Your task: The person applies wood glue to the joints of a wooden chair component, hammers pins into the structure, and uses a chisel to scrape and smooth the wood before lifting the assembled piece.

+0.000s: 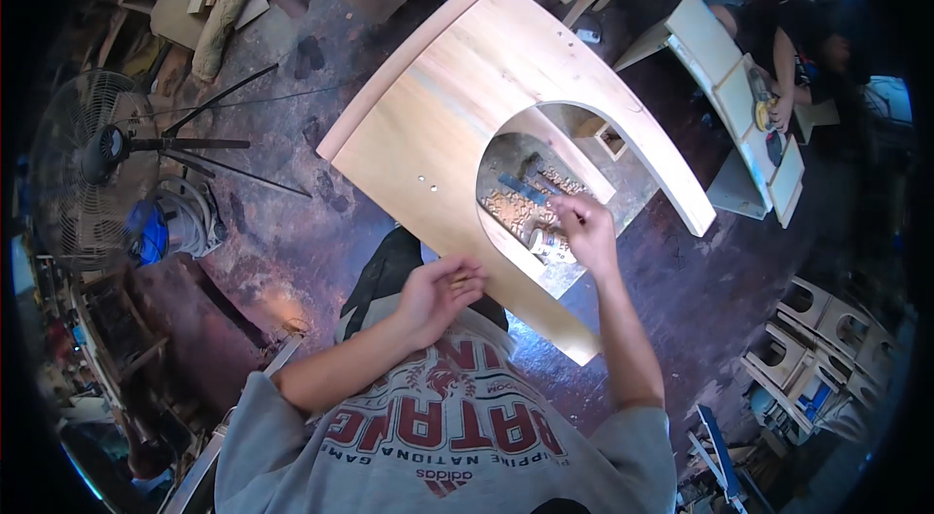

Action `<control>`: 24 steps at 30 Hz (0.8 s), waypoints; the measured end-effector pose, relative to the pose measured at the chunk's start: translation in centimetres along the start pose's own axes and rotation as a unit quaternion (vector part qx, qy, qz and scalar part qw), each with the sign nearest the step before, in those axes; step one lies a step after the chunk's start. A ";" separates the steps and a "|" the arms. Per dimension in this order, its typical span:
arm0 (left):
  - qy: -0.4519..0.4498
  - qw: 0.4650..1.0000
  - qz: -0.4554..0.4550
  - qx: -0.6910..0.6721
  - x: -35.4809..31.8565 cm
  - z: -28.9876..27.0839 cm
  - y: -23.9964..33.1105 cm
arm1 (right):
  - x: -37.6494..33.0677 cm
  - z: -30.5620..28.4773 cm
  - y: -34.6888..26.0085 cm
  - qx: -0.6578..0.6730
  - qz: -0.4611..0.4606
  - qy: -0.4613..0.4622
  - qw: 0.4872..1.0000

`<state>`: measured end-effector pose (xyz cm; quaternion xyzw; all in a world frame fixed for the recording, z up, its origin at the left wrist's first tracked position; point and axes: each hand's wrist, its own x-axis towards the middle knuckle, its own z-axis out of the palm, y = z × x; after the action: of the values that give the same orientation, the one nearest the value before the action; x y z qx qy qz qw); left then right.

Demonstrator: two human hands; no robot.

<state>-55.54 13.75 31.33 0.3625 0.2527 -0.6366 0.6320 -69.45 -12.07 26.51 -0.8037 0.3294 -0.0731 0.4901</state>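
the pale wooden panel [443,115] with an arched cut-out lies flat in front of the person, above the stained floor [282,232]. the left hand [436,295] rests curled at its near edge, pinching something small; what it is, i cannot tell. the right hand [584,227] reaches through the arch, fingers closed over a box of small wooden dowels [520,212]. the panel looks stiff, broad, fairly heavy and smooth; it is best held by its long edges.

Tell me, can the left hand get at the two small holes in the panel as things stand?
Probably yes. The left hand rests at the panel's near edge, and the two small holes lie just beyond it on bare wood, with nothing between. The right hand is off at the arched cutout.
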 end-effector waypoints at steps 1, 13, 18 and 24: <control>0.006 1.000 0.020 0.002 -1.0 -1.0 0.2 | 1.8 0.9 3.8 -0.058 0.041 0.005 0.997; 0.247 0.956 0.159 0.014 -7.5 -10.7 -1.4 | 7.7 17.2 32.1 -0.359 0.157 -0.171 0.904; 0.318 0.935 0.151 -0.032 -8.3 -13.2 -3.3 | 8.5 18.0 32.8 -0.340 0.164 -0.144 0.915; 0.338 0.929 0.144 -0.043 -7.3 -13.7 -2.8 | 8.9 20.5 34.0 -0.386 0.188 -0.176 0.886</control>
<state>-56.81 29.17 28.27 0.5613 0.4231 -0.3672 0.6092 -69.11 -12.59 -14.16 -0.8519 0.3851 0.2959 0.1958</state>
